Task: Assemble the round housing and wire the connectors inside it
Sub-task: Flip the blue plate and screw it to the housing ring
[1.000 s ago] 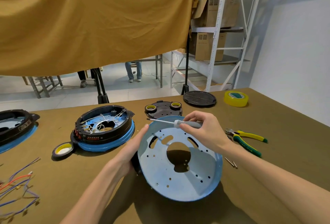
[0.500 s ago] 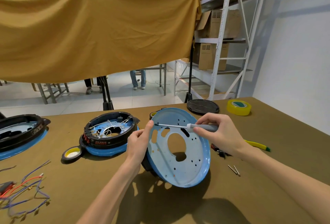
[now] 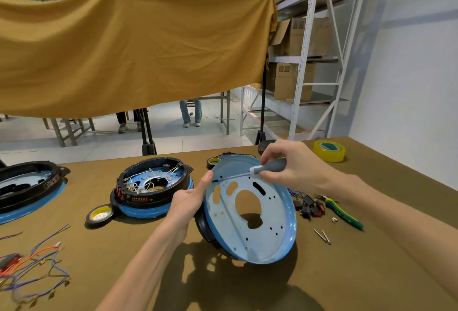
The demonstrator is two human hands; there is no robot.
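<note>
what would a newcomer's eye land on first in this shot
Most striking is the tilted blue round plate at centre, propped on edge on the brown table, steadied by the left hand at its left rim while the right hand holds a grey-handled screwdriver with its tip near the upper-left rim. Next, the big mustard cloth hanging behind, and a wired black-and-blue housing at left.

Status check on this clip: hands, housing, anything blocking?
Left hand grips tilted blue housing plate at its rim. Right hand holds screwdriver, tip at plate's upper left edge. Nothing blocking; loose screws lie to the right.
</note>
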